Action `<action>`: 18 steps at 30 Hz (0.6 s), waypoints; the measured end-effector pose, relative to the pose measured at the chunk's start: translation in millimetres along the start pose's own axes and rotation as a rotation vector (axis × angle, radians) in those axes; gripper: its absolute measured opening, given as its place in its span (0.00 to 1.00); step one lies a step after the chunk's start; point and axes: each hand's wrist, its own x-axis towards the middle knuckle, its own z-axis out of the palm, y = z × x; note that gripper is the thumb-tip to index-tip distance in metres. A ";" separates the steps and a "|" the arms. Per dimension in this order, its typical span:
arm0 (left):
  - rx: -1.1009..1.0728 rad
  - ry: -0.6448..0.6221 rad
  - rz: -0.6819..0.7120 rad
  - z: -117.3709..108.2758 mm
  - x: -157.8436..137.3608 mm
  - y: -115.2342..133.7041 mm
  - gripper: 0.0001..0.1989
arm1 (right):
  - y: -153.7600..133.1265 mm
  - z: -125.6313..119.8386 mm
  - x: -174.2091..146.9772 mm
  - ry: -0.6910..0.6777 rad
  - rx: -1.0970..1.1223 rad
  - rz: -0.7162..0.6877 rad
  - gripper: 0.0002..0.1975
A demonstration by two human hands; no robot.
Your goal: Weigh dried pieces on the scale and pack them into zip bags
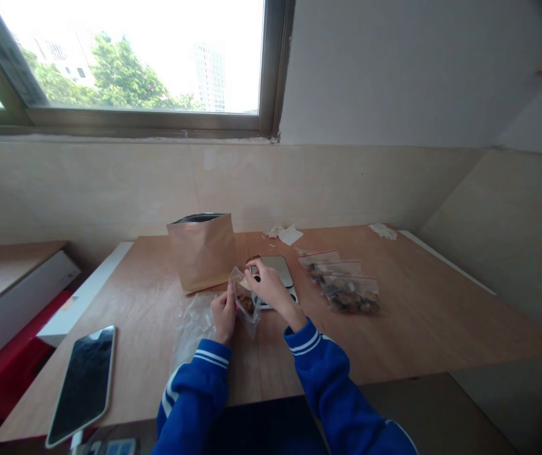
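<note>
Near 7 o'clock from the middle, a small clear bag (252,321) is pinched at its edge by the left hand (224,313), and at 1 o'clock from it a brown piece (252,259) seems to be pinched by the right hand (271,287). The bag is likely light, soft and slippery, so it is best held by its top edge, while the brown bits (246,304) inside may break if squeezed. Part of the scale (279,268), at 2 o'clock from the bag, is hidden by the right hand, and what the bits are cannot be made out.
</note>
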 end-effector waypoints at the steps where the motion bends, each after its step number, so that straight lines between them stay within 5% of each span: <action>1: 0.001 -0.003 0.002 0.2 0.0 -0.6 0.32 | 1.0 0.9 0.8 0.013 0.019 -0.008 0.10; 13: -0.011 -0.008 0.020 0.8 -0.2 -1.0 0.32 | 3.0 9.8 4.3 0.040 0.103 -0.146 0.07; 18: -0.021 -0.009 0.013 1.1 -0.7 0.6 0.32 | 7.4 13.7 8.7 0.090 0.244 -0.074 0.10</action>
